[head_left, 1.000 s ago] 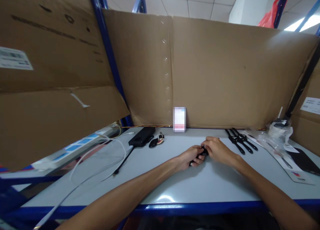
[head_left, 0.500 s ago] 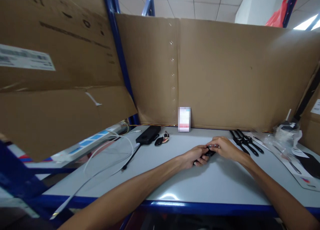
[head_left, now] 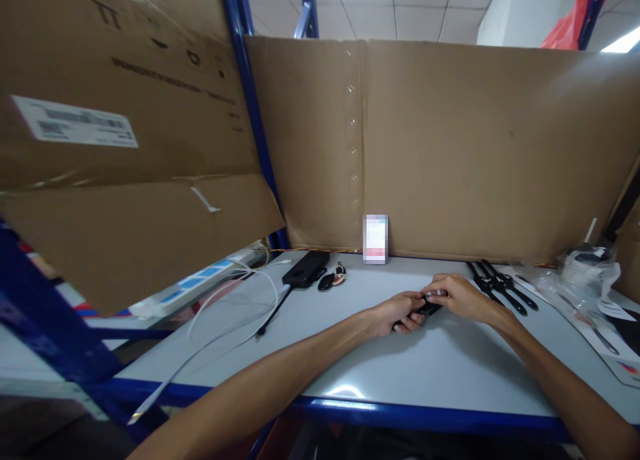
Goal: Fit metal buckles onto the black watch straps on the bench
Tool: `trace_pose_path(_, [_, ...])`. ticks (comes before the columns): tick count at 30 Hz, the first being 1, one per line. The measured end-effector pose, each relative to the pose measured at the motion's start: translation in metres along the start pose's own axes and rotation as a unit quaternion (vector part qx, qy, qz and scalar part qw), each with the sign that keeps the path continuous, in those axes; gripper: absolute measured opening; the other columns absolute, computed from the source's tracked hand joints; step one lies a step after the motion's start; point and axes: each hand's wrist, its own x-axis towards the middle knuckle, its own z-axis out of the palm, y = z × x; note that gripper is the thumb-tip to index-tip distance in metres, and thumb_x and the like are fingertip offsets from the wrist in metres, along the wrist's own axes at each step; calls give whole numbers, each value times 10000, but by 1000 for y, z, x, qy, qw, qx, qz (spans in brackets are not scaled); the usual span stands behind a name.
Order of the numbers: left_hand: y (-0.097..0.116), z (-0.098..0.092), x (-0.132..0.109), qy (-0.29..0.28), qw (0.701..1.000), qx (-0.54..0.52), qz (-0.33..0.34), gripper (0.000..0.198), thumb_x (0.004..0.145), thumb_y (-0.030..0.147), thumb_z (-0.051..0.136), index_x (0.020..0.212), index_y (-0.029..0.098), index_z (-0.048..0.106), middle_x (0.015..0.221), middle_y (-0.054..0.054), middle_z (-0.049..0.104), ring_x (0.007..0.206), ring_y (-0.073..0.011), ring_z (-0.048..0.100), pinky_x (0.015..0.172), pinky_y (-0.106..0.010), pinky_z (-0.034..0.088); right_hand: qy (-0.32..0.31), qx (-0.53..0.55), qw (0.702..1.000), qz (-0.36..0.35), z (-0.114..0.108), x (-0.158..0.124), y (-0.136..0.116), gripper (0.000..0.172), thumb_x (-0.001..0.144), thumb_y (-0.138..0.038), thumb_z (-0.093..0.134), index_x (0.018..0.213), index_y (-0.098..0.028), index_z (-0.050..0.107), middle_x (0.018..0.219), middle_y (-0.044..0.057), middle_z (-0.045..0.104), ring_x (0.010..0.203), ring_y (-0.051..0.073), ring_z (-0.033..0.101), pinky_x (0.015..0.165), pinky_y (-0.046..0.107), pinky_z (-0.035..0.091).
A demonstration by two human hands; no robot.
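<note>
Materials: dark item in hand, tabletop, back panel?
Dark item: black with small shiny highlights, possibly plastic; mostly covered, so unsure.
Tabletop: smooth, pale, semi-gloss, maybe laminate or painted metal; it shows a bright light reflection.
Back panel: matte brown cardboard, by its colour and vertical crease.

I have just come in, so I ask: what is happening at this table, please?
A person's left hand holds a small black thing at the table. The right hand has its fingers bent around the upper part; the thing's full shape is hidden. Black straps lie to the right, a black box and keys to the left.
</note>
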Motion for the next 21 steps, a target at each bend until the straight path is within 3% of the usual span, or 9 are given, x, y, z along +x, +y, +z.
trace_pose_path(5, [0, 1, 0, 8, 1000, 4, 10, 101, 950, 323, 460, 946, 240, 403, 575, 96, 268, 385, -49, 149, 396, -174, 47, 37, -65, 997, 28, 5, 1, -3, 169, 894, -300, 638, 902, -196, 772, 859, 45, 693, 768, 161, 602, 696, 255, 382])
trace_pose_path(10, [-2, 0, 2, 16, 1000, 5, 2, 83, 938, 283, 454, 998, 239, 418, 579, 97, 287, 384, -52, 158, 404, -178, 51, 66, -127, 988, 52, 14, 2, -7, 277, 931, -260, 565, 707, -179, 707, 779, 49, 673, 704, 155, 582, 641, 260, 351])
trace_pose_path(15, [-3, -2, 4, 12, 1000, 8, 5, 90, 931, 292, 475, 947, 238, 405, 583, 95, 295, 380, -40, 168, 402, -166, 63, 86, -39, 992, 83, 21, 6, -10, 136, 861, -154, 577, 850, -190, 707, 788, 26, 706, 706, 152, 602, 653, 246, 383])
trace_pose_path(21, [-2, 0, 3, 12, 1000, 12, 7, 84, 930, 278, 468, 979, 237, 412, 590, 97, 290, 375, -39, 173, 396, -171, 60, 102, 58, 985, 123, 24, 8, -6, 61, 799, -149, 595, 764, -175, 637, 681, 8, 677, 642, 142, 588, 601, 232, 373])
